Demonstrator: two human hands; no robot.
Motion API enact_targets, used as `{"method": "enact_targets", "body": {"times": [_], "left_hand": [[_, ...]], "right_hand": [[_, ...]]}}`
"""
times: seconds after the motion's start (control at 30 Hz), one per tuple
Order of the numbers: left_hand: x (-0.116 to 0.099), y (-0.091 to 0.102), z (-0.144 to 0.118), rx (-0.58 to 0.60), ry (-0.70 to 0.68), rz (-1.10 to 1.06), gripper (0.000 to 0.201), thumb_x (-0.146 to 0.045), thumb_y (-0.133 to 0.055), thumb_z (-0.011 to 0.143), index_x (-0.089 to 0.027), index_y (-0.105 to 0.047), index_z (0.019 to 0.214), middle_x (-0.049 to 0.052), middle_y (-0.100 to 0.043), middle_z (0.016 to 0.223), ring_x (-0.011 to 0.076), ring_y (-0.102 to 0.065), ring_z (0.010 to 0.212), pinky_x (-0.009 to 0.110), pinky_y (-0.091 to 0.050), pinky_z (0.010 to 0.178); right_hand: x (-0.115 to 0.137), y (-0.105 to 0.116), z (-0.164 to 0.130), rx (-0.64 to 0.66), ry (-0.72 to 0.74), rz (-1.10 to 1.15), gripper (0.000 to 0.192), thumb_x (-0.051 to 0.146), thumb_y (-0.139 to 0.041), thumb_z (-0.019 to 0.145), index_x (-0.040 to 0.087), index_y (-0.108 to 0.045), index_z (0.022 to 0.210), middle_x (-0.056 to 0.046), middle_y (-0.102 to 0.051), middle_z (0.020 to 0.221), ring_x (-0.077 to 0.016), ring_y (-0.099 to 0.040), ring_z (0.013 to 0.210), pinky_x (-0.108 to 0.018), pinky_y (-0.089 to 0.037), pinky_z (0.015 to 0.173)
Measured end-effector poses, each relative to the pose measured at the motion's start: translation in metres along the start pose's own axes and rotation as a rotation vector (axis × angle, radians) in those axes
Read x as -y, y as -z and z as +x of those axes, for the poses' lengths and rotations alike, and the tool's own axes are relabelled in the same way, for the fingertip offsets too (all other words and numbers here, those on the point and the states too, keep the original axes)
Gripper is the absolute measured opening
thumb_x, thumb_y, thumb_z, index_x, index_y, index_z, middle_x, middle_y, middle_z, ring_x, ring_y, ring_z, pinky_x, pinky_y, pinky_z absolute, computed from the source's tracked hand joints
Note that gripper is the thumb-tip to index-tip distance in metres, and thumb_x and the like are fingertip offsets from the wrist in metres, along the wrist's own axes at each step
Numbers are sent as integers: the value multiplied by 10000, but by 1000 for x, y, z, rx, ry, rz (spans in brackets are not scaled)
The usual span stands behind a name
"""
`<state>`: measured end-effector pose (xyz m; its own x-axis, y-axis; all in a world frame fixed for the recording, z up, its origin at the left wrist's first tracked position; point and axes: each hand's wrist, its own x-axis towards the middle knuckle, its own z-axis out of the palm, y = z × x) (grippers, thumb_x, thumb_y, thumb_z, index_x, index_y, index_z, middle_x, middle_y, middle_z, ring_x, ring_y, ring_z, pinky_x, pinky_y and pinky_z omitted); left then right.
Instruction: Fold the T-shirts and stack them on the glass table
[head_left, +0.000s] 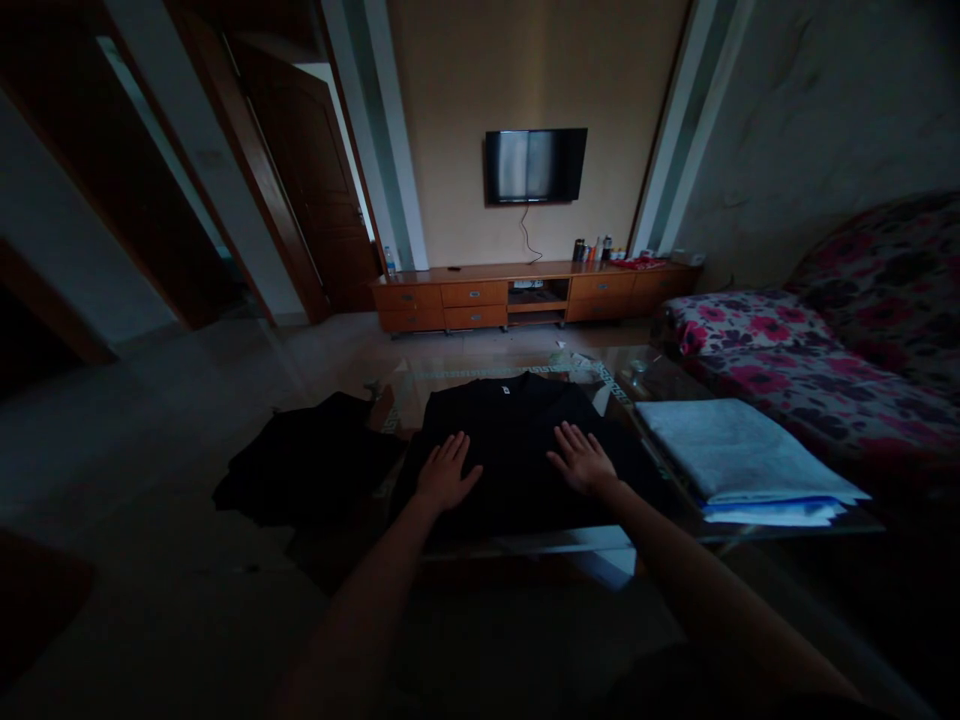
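A black T-shirt (514, 450) lies spread on the glass table, its collar and small white label at the far side. My left hand (448, 472) rests flat on the shirt's left part, thumb out to the side. On the right part lies my right hand (583, 458), palm down with the fingers stretched out. Neither hand grips the cloth. Left of the shirt is a rumpled heap of black cloth (307, 460); in the dim light its folds hardly show. A folded stack of pale blue sheet-like material (742, 450) with a blue layer lies to the right.
The glass table (420, 375) has a patterned border and a small glass object (638, 370) at its far right. Beyond stands a low wooden cabinet (472, 296) under a wall-mounted television (535, 166). A floral sofa (847, 370) flanks the right side.
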<state>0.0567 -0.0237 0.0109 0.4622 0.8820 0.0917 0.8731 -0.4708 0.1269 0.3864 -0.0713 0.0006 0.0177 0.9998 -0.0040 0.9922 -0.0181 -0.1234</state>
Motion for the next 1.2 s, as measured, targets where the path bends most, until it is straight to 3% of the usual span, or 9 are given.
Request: {"method": "enact_targets", "body": {"times": [0.13,0.27,0.47,0.63,0.73,0.87,0.97,1.07,1.2], "left_hand": [[40,5,-7,-1,116,58,752,-620,-295,1005,-151,-312,1593,140,-239,1673,286,-215,1552,483,-217,1235],[56,6,-9,-12,142,85,785,-602,-294,1003,-68,-307,1578,182,-218,1671,289,-215,1551,425,-231,1234],[58,8,-10,-34,145,72,756,-584,-359,980,-103,-345,1563,178,-274,1658,297,-287,1527,428,-278,1219],[36,21,-16,-222,103,130,575,-406,-289,1026,-131,-486,1491,146,-421,1593,283,-336,1504,443,-248,1242],[-2,23,-19,-236,-70,102,537,-362,-282,1037,-158,-508,1478,115,-438,1588,261,-294,1524,452,-207,1261],[-63,8,-24,-143,-214,10,590,-413,-338,1031,-160,-379,1563,97,-337,1648,236,-277,1532,434,-211,1265],[-81,-4,-26,-20,-268,-27,601,-449,-323,1036,-187,-361,1576,79,-326,1655,228,-261,1539,429,-218,1261],[-66,-4,-29,33,-266,-32,657,-549,-321,1030,-216,-320,1597,64,-272,1676,229,-232,1549,427,-223,1255],[-14,8,-38,29,-118,19,670,-559,-300,1031,-214,-306,1605,71,-238,1682,246,-211,1555,448,-205,1253]], "right_hand": [[-64,-5,-6,-73,-182,-45,772,594,-216,1016,133,-218,1636,-107,-152,1701,-253,-104,1575,-455,-119,1262],[-82,-5,-7,-81,-229,-33,815,631,-204,1001,118,-220,1634,-116,-168,1698,-267,-156,1566,-440,-162,1255],[-75,0,-6,-77,-256,-12,839,674,-231,982,135,-258,1625,-115,-251,1679,-275,-223,1546,-437,-216,1229],[-54,13,-15,-245,-247,-102,701,509,-260,1017,78,-399,1552,-178,-298,1651,-303,-251,1528,-456,-178,1226],[-12,20,-20,-282,-131,-107,656,427,-239,1030,63,-399,1551,-164,-250,1672,-296,-171,1556,-468,-79,1251],[62,14,-31,-156,140,49,714,533,-220,1037,99,-348,1589,-134,-223,1683,-261,-170,1563,-430,-105,1264],[92,3,-41,-52,311,125,700,537,-191,1045,150,-283,1621,-104,-199,1689,-238,-177,1564,-424,-131,1264],[79,-2,-45,-4,294,121,720,583,-193,1038,179,-258,1629,-91,-176,1693,-240,-149,1569,-436,-121,1267],[14,3,-46,1,88,47,724,612,-251,1024,218,-247,1632,-67,-135,1705,-254,-92,1576,-471,-111,1264]]}}
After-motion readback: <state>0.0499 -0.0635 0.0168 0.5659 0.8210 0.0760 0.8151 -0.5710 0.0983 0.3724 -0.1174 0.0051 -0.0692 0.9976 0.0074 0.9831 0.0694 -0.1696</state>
